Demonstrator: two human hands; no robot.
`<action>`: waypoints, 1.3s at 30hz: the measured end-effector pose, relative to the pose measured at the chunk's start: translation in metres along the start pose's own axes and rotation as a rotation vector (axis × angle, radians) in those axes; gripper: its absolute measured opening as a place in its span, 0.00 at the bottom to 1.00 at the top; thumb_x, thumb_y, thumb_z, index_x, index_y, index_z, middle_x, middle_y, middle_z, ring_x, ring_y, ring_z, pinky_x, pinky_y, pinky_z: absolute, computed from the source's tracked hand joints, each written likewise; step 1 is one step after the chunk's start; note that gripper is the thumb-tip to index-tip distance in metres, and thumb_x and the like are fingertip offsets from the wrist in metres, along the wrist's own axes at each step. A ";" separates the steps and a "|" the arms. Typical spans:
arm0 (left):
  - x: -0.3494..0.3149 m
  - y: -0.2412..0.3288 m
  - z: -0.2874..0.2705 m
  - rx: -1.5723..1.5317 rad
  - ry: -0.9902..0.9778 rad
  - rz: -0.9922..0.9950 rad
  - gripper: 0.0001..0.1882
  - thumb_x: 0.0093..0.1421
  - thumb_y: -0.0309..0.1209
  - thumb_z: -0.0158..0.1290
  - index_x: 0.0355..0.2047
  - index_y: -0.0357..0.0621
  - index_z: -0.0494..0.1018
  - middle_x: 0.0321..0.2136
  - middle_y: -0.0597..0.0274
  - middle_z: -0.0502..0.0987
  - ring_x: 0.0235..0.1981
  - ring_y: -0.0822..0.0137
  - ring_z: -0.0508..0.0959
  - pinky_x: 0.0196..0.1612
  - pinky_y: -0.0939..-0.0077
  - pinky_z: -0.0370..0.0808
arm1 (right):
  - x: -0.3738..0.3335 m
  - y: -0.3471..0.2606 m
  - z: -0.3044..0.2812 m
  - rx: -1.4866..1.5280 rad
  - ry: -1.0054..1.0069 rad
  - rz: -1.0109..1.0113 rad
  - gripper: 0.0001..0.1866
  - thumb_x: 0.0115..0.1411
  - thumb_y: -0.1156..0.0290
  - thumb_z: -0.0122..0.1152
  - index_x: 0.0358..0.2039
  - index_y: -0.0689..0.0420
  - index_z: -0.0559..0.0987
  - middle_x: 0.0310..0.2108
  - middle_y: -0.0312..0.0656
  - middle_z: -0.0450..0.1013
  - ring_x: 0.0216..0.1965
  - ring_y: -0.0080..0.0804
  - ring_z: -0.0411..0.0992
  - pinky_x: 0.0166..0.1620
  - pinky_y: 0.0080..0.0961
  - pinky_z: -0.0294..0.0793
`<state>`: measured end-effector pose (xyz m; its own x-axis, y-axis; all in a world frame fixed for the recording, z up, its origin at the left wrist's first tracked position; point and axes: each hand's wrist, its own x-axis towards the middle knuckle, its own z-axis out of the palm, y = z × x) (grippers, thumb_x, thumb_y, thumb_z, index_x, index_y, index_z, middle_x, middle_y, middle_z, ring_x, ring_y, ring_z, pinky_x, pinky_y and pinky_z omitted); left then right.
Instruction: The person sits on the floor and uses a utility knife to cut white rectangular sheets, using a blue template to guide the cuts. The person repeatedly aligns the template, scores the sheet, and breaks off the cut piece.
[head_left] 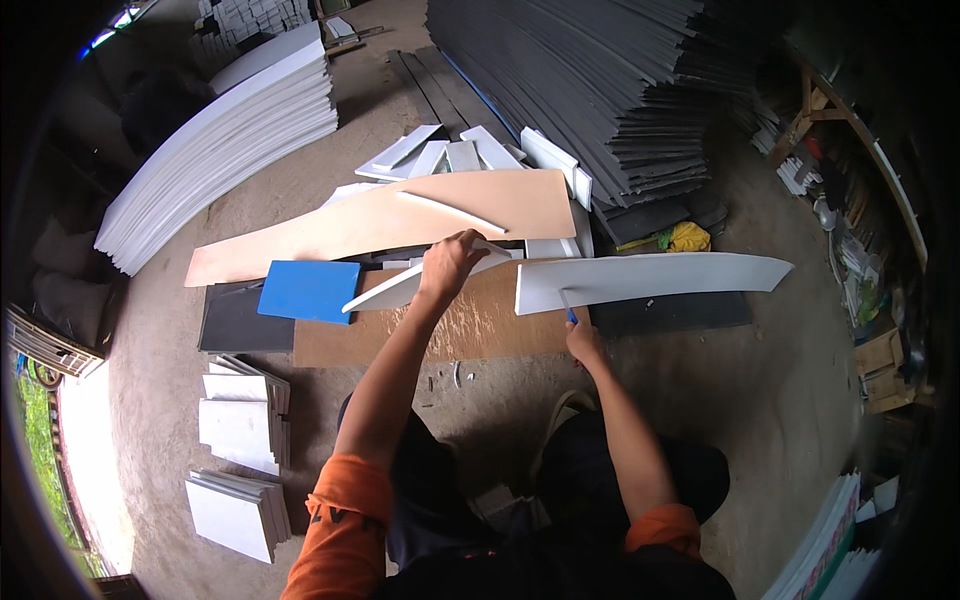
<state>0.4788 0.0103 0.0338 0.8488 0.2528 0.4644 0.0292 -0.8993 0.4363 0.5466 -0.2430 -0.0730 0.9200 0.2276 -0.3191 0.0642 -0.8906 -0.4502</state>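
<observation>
Lighting: soft daylight, which I read as entering from the lower left and upper left of the frame, where the opening is overexposed. Centre evenly lit, shadows faint. Right side dim. Distortion: strong fisheye bending, black vignette at all corners. Focus: sharp centrally, softer toward the rim.

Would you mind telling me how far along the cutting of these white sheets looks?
Done: three stacks of cut white pieces sit at the person's left, with offcuts beyond the board. In hand: the right hand holds a blue knife at the white sheet; the left hand holds a white strip. Left: a tall white stack looks uncut.
</observation>
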 end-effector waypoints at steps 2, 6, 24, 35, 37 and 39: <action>-0.005 -0.008 -0.037 -0.115 0.113 -0.116 0.12 0.48 0.36 0.53 0.31 0.44 0.71 0.26 0.54 0.75 0.27 0.55 0.75 0.29 0.67 0.71 | -0.012 -0.036 -0.044 0.035 -0.124 0.081 0.21 0.58 0.58 0.41 0.32 0.66 0.72 0.24 0.55 0.71 0.18 0.39 0.73 0.21 0.32 0.72; 0.001 0.004 -0.070 -0.239 0.289 -0.134 0.11 0.48 0.34 0.54 0.32 0.43 0.73 0.27 0.53 0.75 0.28 0.56 0.76 0.32 0.71 0.71 | 0.000 -0.041 -0.130 0.097 -0.089 0.051 0.18 0.58 0.58 0.40 0.32 0.64 0.65 0.12 0.41 0.64 0.09 0.31 0.66 0.13 0.26 0.67; -0.015 0.057 -0.114 -0.263 0.229 0.097 0.11 0.50 0.26 0.52 0.33 0.36 0.65 0.31 0.50 0.71 0.34 0.53 0.72 0.36 0.68 0.69 | -0.020 -0.157 -0.128 0.429 0.330 -0.872 0.23 0.39 0.67 0.66 0.32 0.59 0.65 0.30 0.41 0.66 0.35 0.36 0.66 0.37 0.31 0.66; -0.077 -0.025 -0.191 0.203 0.252 -0.139 0.15 0.53 0.35 0.50 0.37 0.40 0.66 0.34 0.51 0.69 0.41 0.56 0.68 0.44 0.65 0.65 | -0.023 -0.240 -0.066 0.934 -0.118 -0.692 0.16 0.45 0.77 0.59 0.32 0.65 0.64 0.31 0.42 0.64 0.23 0.28 0.70 0.19 0.19 0.76; -0.108 -0.050 -0.220 0.297 0.220 -0.252 0.15 0.54 0.37 0.49 0.37 0.40 0.67 0.35 0.51 0.69 0.40 0.56 0.69 0.43 0.65 0.66 | -0.008 -0.242 -0.052 0.889 -0.047 -0.586 0.15 0.47 0.77 0.57 0.33 0.66 0.64 0.31 0.43 0.64 0.24 0.31 0.71 0.18 0.19 0.76; -0.149 -0.075 -0.250 0.289 0.182 -0.389 0.15 0.55 0.38 0.48 0.36 0.39 0.68 0.34 0.51 0.70 0.38 0.56 0.70 0.42 0.66 0.67 | -0.003 -0.244 -0.037 0.964 -0.075 -0.442 0.15 0.48 0.77 0.56 0.33 0.65 0.62 0.32 0.42 0.62 0.25 0.30 0.70 0.19 0.19 0.76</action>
<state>0.2180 0.1287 0.1244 0.6410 0.6230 0.4482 0.4908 -0.7817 0.3848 0.5425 -0.0407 0.0690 0.8616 0.5077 -0.0017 0.0227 -0.0419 -0.9989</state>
